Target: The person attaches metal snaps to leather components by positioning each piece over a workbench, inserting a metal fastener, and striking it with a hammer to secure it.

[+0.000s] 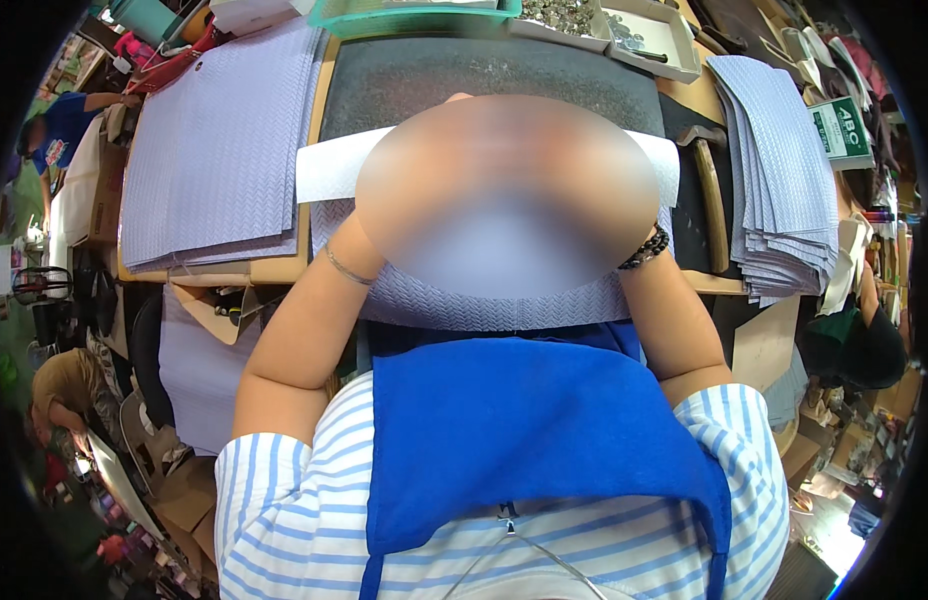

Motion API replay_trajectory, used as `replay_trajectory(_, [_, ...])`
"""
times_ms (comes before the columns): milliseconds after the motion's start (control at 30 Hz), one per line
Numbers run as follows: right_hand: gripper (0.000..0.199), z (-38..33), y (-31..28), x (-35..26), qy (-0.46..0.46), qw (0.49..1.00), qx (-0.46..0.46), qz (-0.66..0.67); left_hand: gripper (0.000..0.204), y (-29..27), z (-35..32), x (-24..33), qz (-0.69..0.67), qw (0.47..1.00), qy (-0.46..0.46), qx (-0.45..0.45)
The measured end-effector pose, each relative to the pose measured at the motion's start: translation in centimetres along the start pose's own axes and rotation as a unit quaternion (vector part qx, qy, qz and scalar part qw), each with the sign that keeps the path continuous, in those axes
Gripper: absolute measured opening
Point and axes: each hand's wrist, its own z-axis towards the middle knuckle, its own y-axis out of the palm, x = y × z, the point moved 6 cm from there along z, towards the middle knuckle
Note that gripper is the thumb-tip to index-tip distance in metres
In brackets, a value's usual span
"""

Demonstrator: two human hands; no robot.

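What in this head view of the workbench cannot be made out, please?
- Both hands: hidden by a blurred oval patch in the head view; grip unreadable.
- White sheet: its middle is under the same blur.
- Textured lilac piece: upper part blurred over.
- Small metal parts in the white tray: too small to identify.
- Green tray: cut off by the top edge.

A blurred oval patch covered both hands completely, so the fingers, their grip and anything between them could not be determined. The left forearm (304, 320) and the right forearm (674, 320) entered the patch at the wrists. The white sheet (324, 172) showed only its two ends beside the patch; its middle was hidden. The embossed lilac sheet (484, 310) emerged below the patch, its upper part concealed. The metal parts in the tray (559, 14) beyond the patch were too small to identify.
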Motion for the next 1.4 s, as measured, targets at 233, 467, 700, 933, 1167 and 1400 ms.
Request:
replay_trajectory(233, [0.022, 0.0, 0.3, -0.9, 0.022, 0.999, -0.028, 0.022, 0.037, -0.2, -0.1, -0.2, 0.026, 1.0, 0.004, 0.01])
replay_trajectory(467, [0.021, 0.0, 0.0, -0.3, 0.004, 1.0, -0.016, 0.0, 0.035, -0.2, -0.5, 0.0, 0.018, 1.0, 0.015, 0.018])
replay_trajectory(700, [0.025, 0.0, 0.0, -0.2, -0.003, 1.0, -0.019, -0.022, 0.033, -0.1, -0.5, 0.0, 0.016, 1.0, 0.017, 0.013])
replay_trajectory(933, [0.021, 0.0, 0.0, 0.2, -0.022, 0.999, 0.014, -0.032, 0.033, 0.0, -0.1, -0.3, -0.018, 0.999, -0.008, -0.025])
replay_trajectory(1167, [0.018, -0.1, 0.6, -1.3, -0.037, 0.994, 0.019, -0.099, 0.034, 0.3, -0.1, 0.1, 0.021, 0.999, 0.033, -0.007])
replay_trajectory(1400, [0.018, 3.2, -3.0, -7.0, -0.155, 0.922, 0.046, -0.352, 0.008, -0.7, -1.8, 0.8, 0.122, 0.982, 0.125, 0.076])
